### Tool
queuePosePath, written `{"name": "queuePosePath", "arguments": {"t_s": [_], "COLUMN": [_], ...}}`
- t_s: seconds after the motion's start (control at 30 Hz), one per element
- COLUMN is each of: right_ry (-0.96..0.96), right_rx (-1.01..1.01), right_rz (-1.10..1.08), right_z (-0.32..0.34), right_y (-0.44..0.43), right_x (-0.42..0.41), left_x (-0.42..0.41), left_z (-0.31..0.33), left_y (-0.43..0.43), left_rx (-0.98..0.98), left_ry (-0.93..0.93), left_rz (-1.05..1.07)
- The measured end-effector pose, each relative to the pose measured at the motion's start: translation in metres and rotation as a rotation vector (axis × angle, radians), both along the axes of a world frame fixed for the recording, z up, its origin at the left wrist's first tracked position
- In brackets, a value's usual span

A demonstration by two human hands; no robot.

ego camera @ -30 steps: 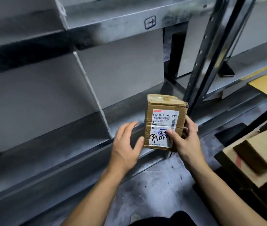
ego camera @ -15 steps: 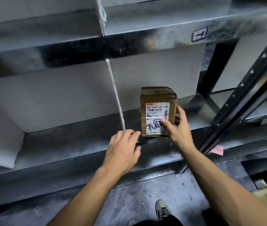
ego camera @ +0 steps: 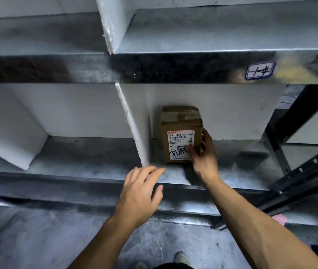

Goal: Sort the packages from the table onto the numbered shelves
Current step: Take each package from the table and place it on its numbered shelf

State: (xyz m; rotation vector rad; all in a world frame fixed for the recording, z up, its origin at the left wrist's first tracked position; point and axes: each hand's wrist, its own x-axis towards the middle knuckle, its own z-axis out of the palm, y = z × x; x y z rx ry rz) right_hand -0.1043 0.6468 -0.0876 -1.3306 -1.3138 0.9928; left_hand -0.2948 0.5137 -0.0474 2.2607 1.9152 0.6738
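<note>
Package [ego camera: 181, 133] is standing tall, right hand [ego camera: 204, 162] fingers [ego camera: 205, 138] gripping its edge, left hand [ego camera: 140, 193] hovering open and empty below-left of them; a snagging release risks toppling it forward.

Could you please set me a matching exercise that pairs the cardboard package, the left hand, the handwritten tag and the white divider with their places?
1 cardboard package
2 left hand
3 handwritten tag
4 white divider

A on the front edge of the upper shelf
B standing on the lower shelf, gripped by the right hand
C just left of the package
D at the lower shelf's front edge, holding nothing

Pairs: 1-B, 2-D, 3-A, 4-C.
</note>
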Motion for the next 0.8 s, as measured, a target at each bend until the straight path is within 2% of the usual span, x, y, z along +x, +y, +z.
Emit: {"name": "queuePosePath", "arguments": {"t_s": [0.13, 0.57, 0.8], "right_ry": [-0.028, -0.071, -0.142], "right_rx": [0.007, -0.016, -0.126], "right_rz": [0.047, -0.049, -0.014], "right_z": [-0.009, -0.019, -0.017], "right_y": [0.006, 0.02, 0.008], "right_x": [-0.001, -0.019, -0.012], "left_x": [0.013, 0.008, -0.007], "left_z": [-0.002, 0.002, 0.006], "left_y": [-0.007, -0.016, -0.016], "left_rx": [0.013, -0.079, -0.095], "left_ry": [-0.056, -0.123, -0.17], "left_rz": [0.033, 0.1, 0.051]}}
